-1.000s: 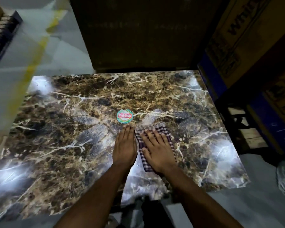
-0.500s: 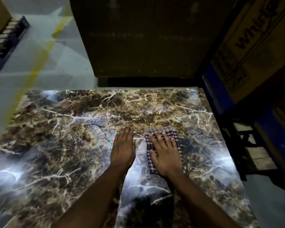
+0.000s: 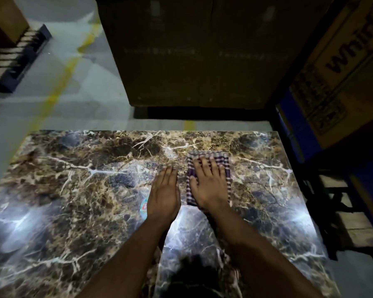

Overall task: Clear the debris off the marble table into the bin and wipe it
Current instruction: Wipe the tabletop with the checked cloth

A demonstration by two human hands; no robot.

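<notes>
Head view: right hand (image 3: 209, 186) lying flat with fingers straight and spread, pressing a checked cloth (image 3: 207, 155) onto the marble surface (image 3: 73, 190), cloth showing past the fingertips and along both sides of the palm. Left hand (image 3: 164, 194) resting flat just beside it, fingers straight and together, holding nothing, partly covering a round sticker (image 3: 143, 207) at its left edge.

Single head view, worn high, looks forward and steeply down, close over marble table (image 3: 78, 190). Both forearms enter from 6 o'clock. Floor (image 3: 78, 104) at 11 o'clock, cardboard box (image 3: 192, 50) at 12 o'clock.
</notes>
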